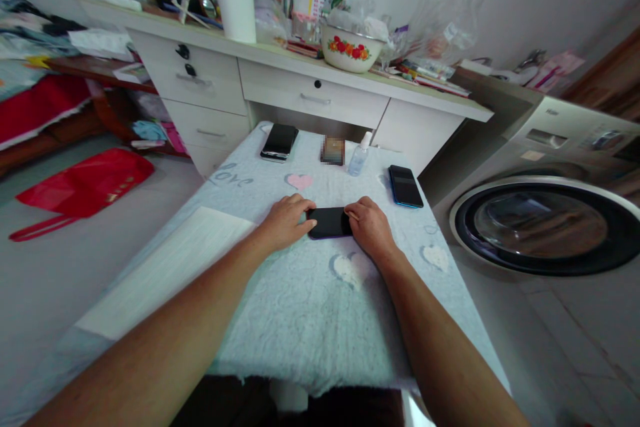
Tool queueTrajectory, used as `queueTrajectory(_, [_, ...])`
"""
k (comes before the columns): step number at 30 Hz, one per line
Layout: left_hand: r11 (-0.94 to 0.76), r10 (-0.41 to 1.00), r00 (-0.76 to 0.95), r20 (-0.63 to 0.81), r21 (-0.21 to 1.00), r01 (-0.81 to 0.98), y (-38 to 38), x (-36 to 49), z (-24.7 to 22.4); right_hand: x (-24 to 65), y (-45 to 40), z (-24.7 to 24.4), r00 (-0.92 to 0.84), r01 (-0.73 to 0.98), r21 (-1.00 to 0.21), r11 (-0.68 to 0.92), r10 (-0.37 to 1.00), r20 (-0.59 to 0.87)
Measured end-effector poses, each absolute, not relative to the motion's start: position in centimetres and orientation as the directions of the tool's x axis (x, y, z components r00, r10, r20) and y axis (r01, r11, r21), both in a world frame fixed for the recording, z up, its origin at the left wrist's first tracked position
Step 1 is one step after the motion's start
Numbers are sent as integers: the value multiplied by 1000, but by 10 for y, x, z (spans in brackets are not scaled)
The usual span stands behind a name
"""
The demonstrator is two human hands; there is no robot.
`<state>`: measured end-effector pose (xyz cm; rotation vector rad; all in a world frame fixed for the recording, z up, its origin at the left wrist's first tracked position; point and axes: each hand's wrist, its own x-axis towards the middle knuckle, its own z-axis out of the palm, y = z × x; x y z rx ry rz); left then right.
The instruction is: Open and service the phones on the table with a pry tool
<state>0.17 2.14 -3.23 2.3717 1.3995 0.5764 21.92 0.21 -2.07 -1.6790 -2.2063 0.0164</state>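
A dark smartphone point(330, 223) lies sideways on the cloth-covered table point(300, 320), its black screen facing up. My left hand point(289, 220) grips its left end, thumb at the near edge and fingers curled along the far side. At the opposite end my right hand point(369, 223) is closed around the phone's right edge, its fingertips partly hidden. Beyond the hands stands a clear spray bottle point(359, 157) with a white cap. A small pixelated square item point(333, 150) lies to the left of the bottle.
A stack of phones point(280, 141) lies at the table's far left, and a blue-edged phone point(405, 186) at the right. A pale paper strip point(170, 273) covers the left side. Behind is a white desk point(310, 90); a washing machine point(545, 167) stands right.
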Motion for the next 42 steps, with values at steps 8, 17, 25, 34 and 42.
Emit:
queueTrajectory(8, [-466, 882, 433, 184, 475, 746, 21, 2, -32, 219, 2, -21, -225, 926, -237, 293, 934, 276])
queueTrajectory(17, [-467, 882, 432, 190, 482, 742, 21, 2, -32, 217, 1, -18, -231, 924, -250, 291, 943, 241])
queueTrajectory(25, [-473, 878, 440, 187, 471, 745, 21, 1, -33, 218, 2, -19, -233, 913, -279, 298, 941, 244])
queueTrajectory(34, [-474, 878, 442, 186, 468, 746, 21, 1, -33, 219, 1, -19, -237, 906, -290, 308, 937, 255])
queueTrajectory(42, [-475, 877, 443, 187, 478, 739, 21, 1, -32, 217, 0, -16, -235, 925, -250, 287, 947, 218])
